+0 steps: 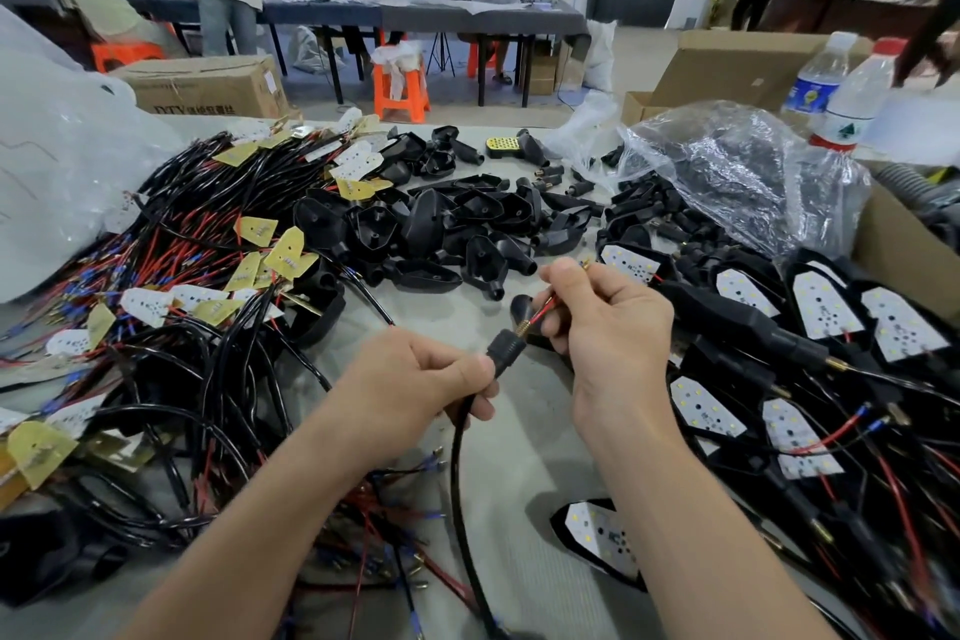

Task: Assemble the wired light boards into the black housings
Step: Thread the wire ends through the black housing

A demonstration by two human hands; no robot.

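Note:
My left hand (415,379) pinches a small black ribbed sleeve (506,348) at the end of a black cable (460,483) that trails down toward me. My right hand (608,322) pinches the thin red wire (545,309) that comes out of the sleeve's brass threaded end, with a brass tip showing above my fingers. An empty black housing (522,309) lies on the table just behind my hands. A heap of empty black housings (457,229) fills the middle of the table. Wired light boards (280,255) with red and black leads are piled at the left.
Assembled housings with white LED boards (826,312) lie in rows at the right. A clear plastic bag (727,172) and two water bottles (852,104) stand at the far right beside cardboard boxes (737,62). People work at tables in the background.

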